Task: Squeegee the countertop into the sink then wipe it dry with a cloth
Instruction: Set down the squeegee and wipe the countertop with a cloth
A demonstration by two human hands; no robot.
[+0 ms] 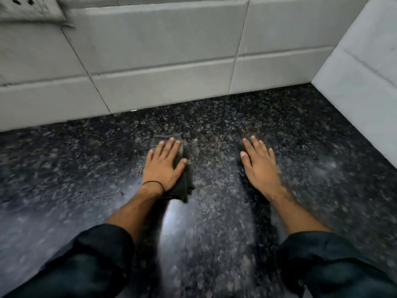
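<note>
Dark rolled sleeves (90, 261) occupy the near edge at 7 and 5 o'clock. Left hand (164, 164) lies flat, fingers spread, pressing a dark cloth (182, 186) onto the speckled countertop (214, 211). Right hand (258, 164), at 3 o'clock from it, lies flat, empty. Tiled wall (161, 61) at 12 o'clock.

No readable text, labels, brands or nos. anywhere; socket plate (32, 7) top left has faint marks, too blurred to read.
</note>
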